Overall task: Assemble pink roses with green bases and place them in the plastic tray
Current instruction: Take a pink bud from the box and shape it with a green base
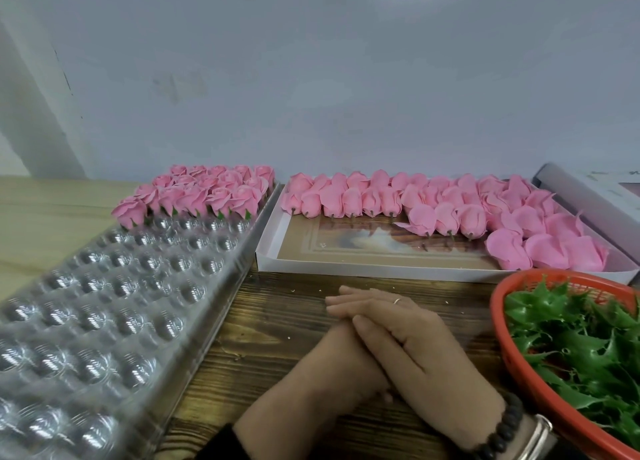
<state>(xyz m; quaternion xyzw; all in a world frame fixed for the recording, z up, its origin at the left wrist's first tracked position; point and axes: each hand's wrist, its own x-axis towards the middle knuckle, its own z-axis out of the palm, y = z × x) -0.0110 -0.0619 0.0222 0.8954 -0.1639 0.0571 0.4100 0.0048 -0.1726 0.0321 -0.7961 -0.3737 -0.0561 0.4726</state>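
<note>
Roses (450,213) untouched; right hand (415,348) rests flat over left hand (329,366).

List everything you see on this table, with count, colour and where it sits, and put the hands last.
Clear plastic blister tray: one, transparent, left side.
Finished pink roses with green bases: many, filling the tray's far rows.
Shallow white cardboard box: one, centre back.
Loose pink rose heads: many, inside the box.
Round red plastic basket: one, right front.
Spiky green bases: a heap, in the basket.
Dark wooden table: one.
Left hand: open, under the right.
Right hand: open, resting on the left.
</note>
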